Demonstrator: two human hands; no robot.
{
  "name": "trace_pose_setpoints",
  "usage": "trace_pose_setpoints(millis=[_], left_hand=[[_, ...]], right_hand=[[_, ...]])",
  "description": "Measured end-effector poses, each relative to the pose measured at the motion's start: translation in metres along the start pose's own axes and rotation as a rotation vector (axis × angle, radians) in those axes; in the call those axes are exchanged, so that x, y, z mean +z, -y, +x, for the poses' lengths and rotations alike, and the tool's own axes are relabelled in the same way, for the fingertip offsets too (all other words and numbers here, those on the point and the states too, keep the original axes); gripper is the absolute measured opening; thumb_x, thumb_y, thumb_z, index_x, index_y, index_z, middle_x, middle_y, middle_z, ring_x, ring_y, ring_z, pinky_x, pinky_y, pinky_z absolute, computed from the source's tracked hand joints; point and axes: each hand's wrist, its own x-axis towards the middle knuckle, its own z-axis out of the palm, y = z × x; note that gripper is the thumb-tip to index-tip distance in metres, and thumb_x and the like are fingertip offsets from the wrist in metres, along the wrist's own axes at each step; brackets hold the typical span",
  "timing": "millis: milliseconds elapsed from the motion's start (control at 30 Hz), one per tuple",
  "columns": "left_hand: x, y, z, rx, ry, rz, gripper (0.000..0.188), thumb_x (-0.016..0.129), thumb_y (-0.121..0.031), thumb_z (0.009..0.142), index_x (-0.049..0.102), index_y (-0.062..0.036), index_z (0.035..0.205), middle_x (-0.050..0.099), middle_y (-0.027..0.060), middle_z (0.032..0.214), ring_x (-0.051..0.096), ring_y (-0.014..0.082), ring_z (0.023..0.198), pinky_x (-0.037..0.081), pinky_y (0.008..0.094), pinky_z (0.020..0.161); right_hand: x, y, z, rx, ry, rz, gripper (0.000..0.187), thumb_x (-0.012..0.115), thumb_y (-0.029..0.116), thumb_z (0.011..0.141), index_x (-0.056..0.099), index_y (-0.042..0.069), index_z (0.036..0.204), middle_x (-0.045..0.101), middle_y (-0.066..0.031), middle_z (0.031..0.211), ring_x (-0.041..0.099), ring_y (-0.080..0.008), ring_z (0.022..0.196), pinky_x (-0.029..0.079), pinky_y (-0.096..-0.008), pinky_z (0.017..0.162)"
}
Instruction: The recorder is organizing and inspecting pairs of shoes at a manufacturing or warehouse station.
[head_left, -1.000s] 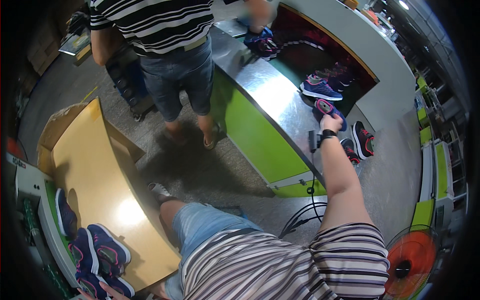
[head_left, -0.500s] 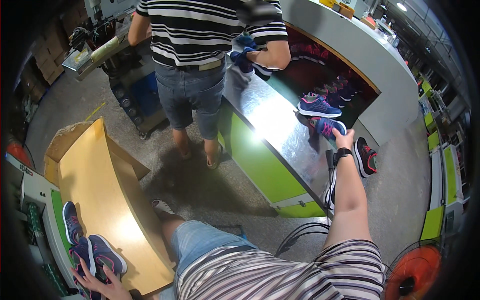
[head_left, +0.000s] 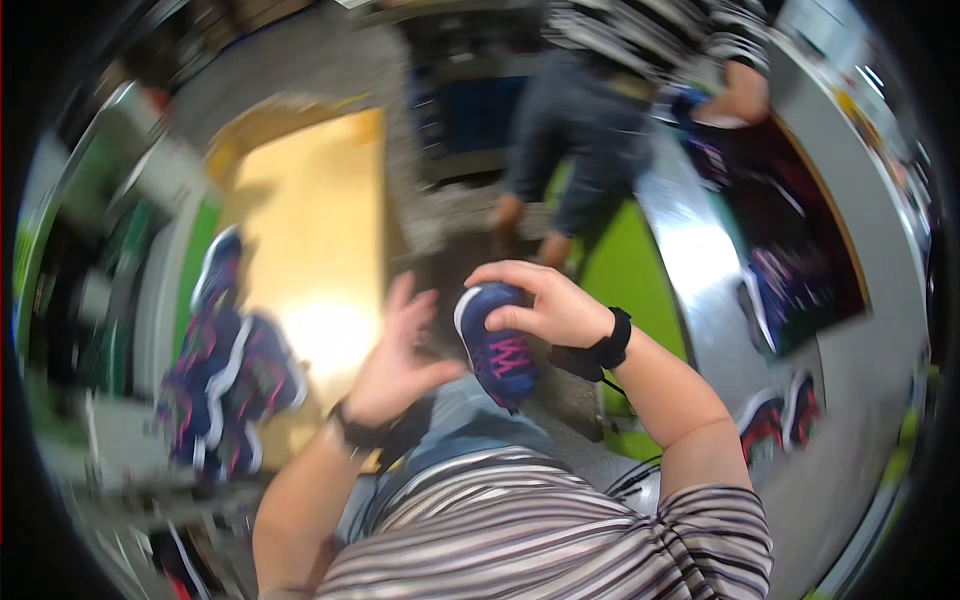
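Observation:
My right hand (head_left: pixel 535 300) grips a navy sneaker (head_left: pixel 497 350) with pink laces and a white sole, holding it up in front of my body. Its thumb and fingers wrap over one end of the shoe. Beside it, just to the left, my left hand (head_left: pixel 405 345) is raised with fingers spread, blurred by motion, and holds nothing. A gap separates it from the sneaker. On the left, a pile of similar navy sneakers (head_left: pixel 228 360) rests at the edge of a yellow wooden table (head_left: pixel 320 220).
A person in a striped shirt (head_left: pixel 640 45) stands ahead at a metal-topped conveyor (head_left: pixel 690 250), holding a dark blue shoe. More navy sneakers (head_left: pixel 765 300) lie by the conveyor's dark opening. Black-and-red sneakers (head_left: pixel 775 420) sit at the lower right.
My right hand has lifted the navy sneaker off the conveyor and brought it to my front. My left hand has left the sneaker pile and moved toward it. My view has turned left.

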Motion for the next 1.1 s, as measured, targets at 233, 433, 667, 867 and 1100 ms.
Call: trace_pose_setpoints(millis=[233, 433, 667, 867, 1100], left_hand=[[0.002, 0.055, -0.013, -0.652, -0.282, -0.927, 0.035, 0.073, -0.035, 0.091, 0.064, -0.0094, 0.113, 0.071, 0.0062, 0.102, 0.068, 0.0187, 0.094, 0.056, 0.0390, 0.084], [0.038, 0.093, -0.020, -0.643, -0.442, -1.265, 0.037, 0.064, -0.042, 0.096, 0.061, -0.0134, 0.120, 0.071, 0.0056, 0.107, 0.068, 0.0208, 0.099, 0.052, 0.0417, 0.093], [0.039, 0.089, -0.029, -0.657, -0.512, -1.259, 0.037, 0.065, -0.039, 0.096, 0.060, -0.0142, 0.123, 0.070, 0.0048, 0.112, 0.066, 0.0195, 0.106, 0.050, 0.0410, 0.098], [0.040, 0.088, -0.027, -0.693, -0.521, -1.278, 0.038, 0.064, -0.038, 0.097, 0.058, -0.0119, 0.124, 0.069, 0.0060, 0.114, 0.065, 0.0205, 0.108, 0.049, 0.0418, 0.100], [0.035, 0.085, -0.027, -0.654, -0.480, -1.416, 0.038, 0.063, -0.038, 0.097, 0.058, -0.0111, 0.124, 0.069, 0.0065, 0.113, 0.065, 0.0194, 0.108, 0.050, 0.0415, 0.101]], right_hand=[[0.068, -0.057, 0.016, 0.409, 0.205, 0.651, 0.065, 0.042, 0.030, 0.107, 0.007, 0.018, 0.160, 0.020, -0.0161, 0.163, 0.022, -0.0310, 0.149, 0.018, -0.0466, 0.119], [0.094, -0.061, -0.064, 0.608, 0.049, 0.681, 0.086, 0.070, 0.004, 0.086, 0.021, 0.003, 0.156, 0.038, -0.0133, 0.152, 0.039, -0.0219, 0.140, 0.028, -0.0348, 0.116], [0.084, -0.091, -0.056, 0.758, 0.001, 0.806, 0.077, 0.071, -0.002, 0.082, 0.035, -0.002, 0.150, 0.048, -0.0122, 0.144, 0.047, -0.0209, 0.133, 0.033, -0.0349, 0.113], [0.082, -0.087, -0.050, 0.788, 0.009, 0.821, 0.077, 0.071, -0.003, 0.082, 0.035, -0.003, 0.150, 0.049, -0.0125, 0.144, 0.047, -0.0205, 0.133, 0.034, -0.0342, 0.113], [0.072, -0.064, -0.030, 0.802, 0.075, 0.621, 0.078, 0.075, 0.002, 0.082, 0.036, -0.003, 0.149, 0.049, -0.0122, 0.144, 0.048, -0.0208, 0.132, 0.034, -0.0344, 0.112]])
